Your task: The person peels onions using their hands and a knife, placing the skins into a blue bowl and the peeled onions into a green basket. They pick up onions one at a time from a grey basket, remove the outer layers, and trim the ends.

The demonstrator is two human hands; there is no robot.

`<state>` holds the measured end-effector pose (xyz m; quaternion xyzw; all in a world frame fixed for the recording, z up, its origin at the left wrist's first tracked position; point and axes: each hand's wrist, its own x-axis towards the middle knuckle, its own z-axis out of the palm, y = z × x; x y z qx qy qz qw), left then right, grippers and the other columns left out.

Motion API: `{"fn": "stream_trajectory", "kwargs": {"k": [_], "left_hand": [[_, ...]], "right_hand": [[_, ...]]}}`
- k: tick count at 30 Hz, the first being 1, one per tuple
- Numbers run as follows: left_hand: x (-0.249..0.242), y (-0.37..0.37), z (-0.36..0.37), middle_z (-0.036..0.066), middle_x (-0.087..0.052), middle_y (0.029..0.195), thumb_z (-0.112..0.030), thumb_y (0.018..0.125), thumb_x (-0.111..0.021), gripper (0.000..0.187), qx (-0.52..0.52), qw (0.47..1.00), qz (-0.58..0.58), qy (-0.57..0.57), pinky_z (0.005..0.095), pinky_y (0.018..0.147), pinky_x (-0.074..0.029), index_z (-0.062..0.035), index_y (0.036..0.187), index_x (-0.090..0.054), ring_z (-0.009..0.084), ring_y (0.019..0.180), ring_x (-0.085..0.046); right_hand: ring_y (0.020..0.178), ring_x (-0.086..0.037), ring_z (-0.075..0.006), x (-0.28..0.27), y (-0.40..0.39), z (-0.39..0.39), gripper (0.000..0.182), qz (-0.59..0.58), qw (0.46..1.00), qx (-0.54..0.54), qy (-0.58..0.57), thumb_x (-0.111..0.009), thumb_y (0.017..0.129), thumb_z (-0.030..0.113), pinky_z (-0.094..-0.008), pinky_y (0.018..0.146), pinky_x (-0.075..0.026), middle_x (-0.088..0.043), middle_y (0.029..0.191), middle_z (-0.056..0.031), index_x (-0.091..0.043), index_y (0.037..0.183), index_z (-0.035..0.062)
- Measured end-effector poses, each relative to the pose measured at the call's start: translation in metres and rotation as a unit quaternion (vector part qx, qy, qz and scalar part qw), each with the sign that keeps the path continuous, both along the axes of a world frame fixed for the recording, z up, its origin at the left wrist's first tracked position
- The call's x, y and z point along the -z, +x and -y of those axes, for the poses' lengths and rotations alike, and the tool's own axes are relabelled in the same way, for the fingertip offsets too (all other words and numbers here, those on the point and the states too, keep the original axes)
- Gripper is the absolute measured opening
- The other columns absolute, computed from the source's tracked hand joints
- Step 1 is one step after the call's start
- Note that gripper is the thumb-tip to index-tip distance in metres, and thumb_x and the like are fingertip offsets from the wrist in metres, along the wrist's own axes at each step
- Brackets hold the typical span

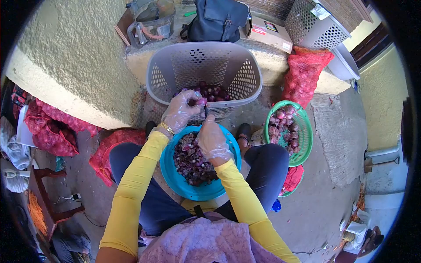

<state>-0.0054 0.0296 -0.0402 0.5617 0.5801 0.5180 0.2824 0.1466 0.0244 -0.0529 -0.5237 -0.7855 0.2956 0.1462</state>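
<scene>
Gloved hands (179, 110) hold an onion (201, 101) and knife (206, 111).

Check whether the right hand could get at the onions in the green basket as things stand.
Probably yes: the green basket is open-topped, its onions uncovered, on the same side as the right hand. The right knee is close but leaves most onions clear. The hand seems occupied with a knife, though.

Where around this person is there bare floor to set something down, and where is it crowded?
Largely bare: the concrete floor to the right, bordered by the green basket and the grey textured strip. Crowded: the middle, with the blue basin, left hand and right hand, and at left, among red net sacks.
</scene>
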Motion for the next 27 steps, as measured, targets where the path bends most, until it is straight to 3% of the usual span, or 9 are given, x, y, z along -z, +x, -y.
{"fn": "stream_trajectory", "kwargs": {"k": [2,4,11,14,17,20,22,25,27], "left_hand": [[-0.001,0.000,0.001,0.006,-0.067,0.090,-0.001,0.092,-0.074,0.012,-0.010,0.998,-0.060,0.035,0.0312,0.072,-0.056,0.0019,0.100,-0.065,0.0135,0.073,-0.066],[-0.013,0.002,0.005,0.006,-0.067,0.091,-0.002,0.091,-0.075,0.012,0.023,0.998,0.042,-0.043,0.0316,0.072,-0.055,0.0013,0.098,-0.065,0.0131,0.074,-0.065],[-0.009,0.002,0.003,0.006,-0.067,0.089,-0.003,0.092,-0.074,0.010,0.010,1.000,-0.020,-0.016,0.0311,0.071,-0.055,0.0011,0.095,-0.064,0.0122,0.074,-0.064],[-0.013,0.002,0.003,0.007,-0.067,0.089,-0.004,0.093,-0.074,0.012,0.033,0.997,0.049,-0.045,0.0311,0.072,-0.054,0.0017,0.095,-0.064,0.0128,0.075,-0.064],[-0.013,0.002,0.004,0.008,-0.067,0.090,-0.006,0.092,-0.075,0.013,0.025,0.996,0.036,-0.075,0.0311,0.073,-0.055,0.0022,0.097,-0.065,0.0138,0.083,-0.065],[-0.006,-0.002,0.002,0.009,-0.068,0.095,-0.007,0.093,-0.075,0.015,0.009,0.997,-0.075,-0.020,0.0316,0.074,-0.056,0.0027,0.098,-0.065,0.0149,0.091,-0.065],[-0.008,0.000,0.003,0.010,-0.068,0.103,-0.008,0.091,-0.076,0.017,0.002,0.999,0.006,-0.044,0.0329,0.080,-0.057,0.0027,0.100,-0.066,0.0158,0.095,-0.065],[0.003,-0.006,-0.001,0.012,-0.067,0.109,-0.008,0.090,-0.077,0.021,0.044,0.982,0.152,-0.107,0.0347,0.087,-0.056,0.0029,0.104,-0.066,0.0165,0.097,-0.065],[0.007,-0.008,-0.001,0.012,-0.067,0.109,-0.007,0.088,-0.078,0.024,0.034,0.991,0.095,-0.085,0.0347,0.090,-0.055,0.0031,0.107,-0.066,0.0166,0.098,-0.065]], "right_hand": [[0.091,-0.070,-0.0486,-0.001,0.000,0.000,0.033,0.020,0.999,0.000,-0.043,-0.060,0.092,0.003,-0.0547,0.076,-0.057,-0.070,0.094,-0.0326,-0.050,0.121,-0.0084],[0.092,-0.069,-0.0494,-0.005,0.002,0.006,0.028,0.017,0.999,0.006,-0.050,-0.057,0.093,0.002,-0.0550,0.077,-0.057,-0.070,0.094,-0.0329,-0.050,0.118,-0.0081],[0.093,-0.069,-0.0508,-0.004,-0.002,0.003,0.028,0.018,0.996,0.029,-0.076,-0.058,0.092,0.000,-0.0564,0.079,-0.056,-0.070,0.094,-0.0330,-0.049,0.117,-0.0068],[0.095,-0.069,-0.0511,-0.005,0.002,0.009,0.030,-0.002,0.998,0.014,-0.055,-0.060,0.091,0.001,-0.0565,0.080,-0.056,-0.069,0.096,-0.0341,-0.049,0.118,-0.0066],[0.095,-0.068,-0.0515,-0.001,0.002,0.007,0.030,-0.003,0.998,0.016,-0.067,-0.060,0.091,0.002,-0.0563,0.080,-0.056,-0.069,0.098,-0.0348,-0.049,0.118,-0.0071],[0.093,-0.068,-0.0516,0.021,-0.001,0.004,0.035,-0.008,0.998,0.014,-0.063,-0.060,0.091,0.002,-0.0567,0.079,-0.055,-0.068,0.098,-0.0345,-0.047,0.122,-0.0079],[0.074,-0.069,-0.0423,0.033,0.004,0.015,0.034,-0.022,0.999,0.005,0.023,-0.054,0.096,0.007,-0.0505,0.062,-0.054,-0.067,0.078,-0.0276,-0.049,0.124,-0.0129],[0.067,-0.067,-0.0331,0.051,0.005,0.014,0.038,-0.002,0.997,-0.018,0.076,-0.055,0.096,0.004,-0.0425,0.059,-0.052,-0.065,0.075,-0.0206,-0.050,0.128,-0.0156],[0.066,-0.065,-0.0288,0.075,0.005,0.018,0.039,0.034,0.988,-0.039,0.143,-0.055,0.096,0.003,-0.0388,0.059,-0.050,-0.064,0.075,-0.0167,-0.050,0.130,-0.0164]]}}
